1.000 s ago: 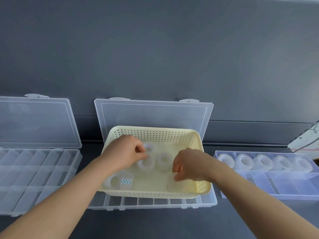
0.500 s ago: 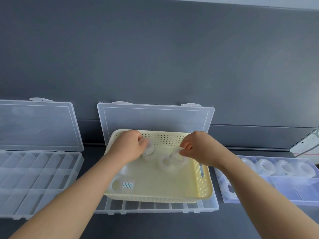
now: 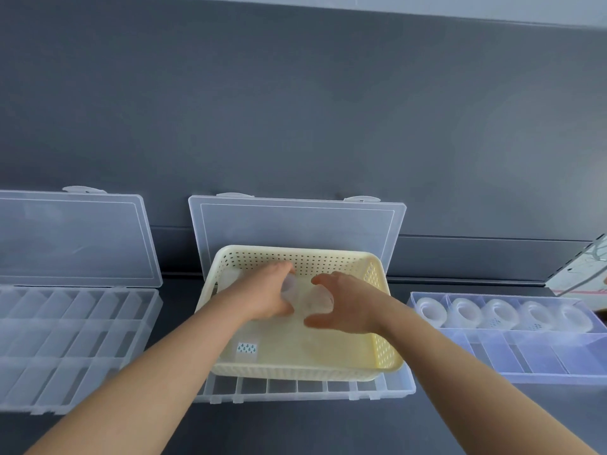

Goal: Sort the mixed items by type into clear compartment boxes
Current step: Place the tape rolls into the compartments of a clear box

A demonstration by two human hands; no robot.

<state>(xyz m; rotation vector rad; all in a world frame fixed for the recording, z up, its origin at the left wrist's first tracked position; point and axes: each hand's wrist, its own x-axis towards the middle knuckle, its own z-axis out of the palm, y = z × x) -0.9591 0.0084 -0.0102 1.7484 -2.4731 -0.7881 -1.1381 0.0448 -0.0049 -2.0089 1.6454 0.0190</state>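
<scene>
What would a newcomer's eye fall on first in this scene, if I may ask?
Both hands are inside the cream basket at centre, where the left hand and right hand each grip a translucent tape roll. To the right, five more rolls sit side by side in the back compartments of a clear box.

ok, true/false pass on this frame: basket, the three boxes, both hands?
1. The yellow basket sits on the middle box. True.
2. The left box is closed. False: its lid stands open.
3. The right box holds five tape rolls in its far row. True.
4. Both hands are outside the basket. False: the left hand and right hand are inside it, each gripping a translucent roll.
</scene>
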